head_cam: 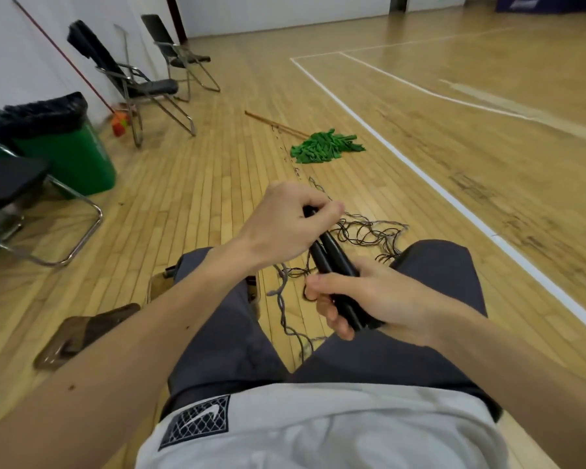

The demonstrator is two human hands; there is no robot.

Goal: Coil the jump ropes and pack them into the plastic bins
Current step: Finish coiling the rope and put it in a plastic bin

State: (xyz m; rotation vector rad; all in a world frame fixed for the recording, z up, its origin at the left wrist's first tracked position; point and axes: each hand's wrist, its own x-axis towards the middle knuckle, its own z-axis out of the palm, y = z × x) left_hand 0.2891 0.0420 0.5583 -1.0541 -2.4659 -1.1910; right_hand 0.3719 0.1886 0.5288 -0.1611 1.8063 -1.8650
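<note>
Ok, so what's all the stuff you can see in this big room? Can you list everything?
jump rope handles: at least two, black, side by side above the lap
rope cord: one tangle, thin grey and dark, on the floor between the knees, trailing toward the mop
mop: one, green head, wooden stick, lying on the floor ahead
folding chairs: three, black seats, two by the wall, one at the left edge
rubbish bin: one, green with a black bag, at the left
broom: one, red stick, orange head, leaning on the wall
sandal: one, brown, floor at left
shorts: one pair, dark grey, on the legs
left grip: one, bare, holds the handles' far end
right grip: one, bare, holds their near end
</note>
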